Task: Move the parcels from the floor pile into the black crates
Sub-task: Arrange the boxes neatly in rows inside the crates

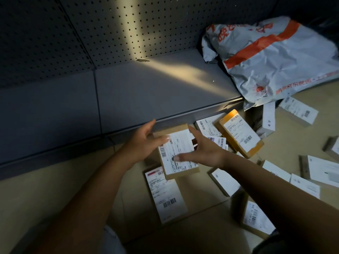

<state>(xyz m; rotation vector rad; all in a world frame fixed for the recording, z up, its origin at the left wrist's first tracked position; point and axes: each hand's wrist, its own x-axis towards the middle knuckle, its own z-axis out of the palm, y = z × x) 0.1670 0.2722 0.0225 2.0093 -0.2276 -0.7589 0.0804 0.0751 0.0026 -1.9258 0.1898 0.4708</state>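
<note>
Both hands, left hand [146,142] and right hand [200,151], fingers spread around a labelled brown parcel [177,153] below the grey shelf [146,92]. Many parcels scattered on the floor beside that shelf. No black crates in view; most work seemingly left.

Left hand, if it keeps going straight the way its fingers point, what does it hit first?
Probably the front edge of the grey shelf: the left hand points up and away, its fingertips beside the brown box, though depth is unclear.

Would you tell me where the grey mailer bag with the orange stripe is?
Upper right of the head view: the grey mailer bag lies on the shelf's right end, overhanging the floor parcels.
</note>
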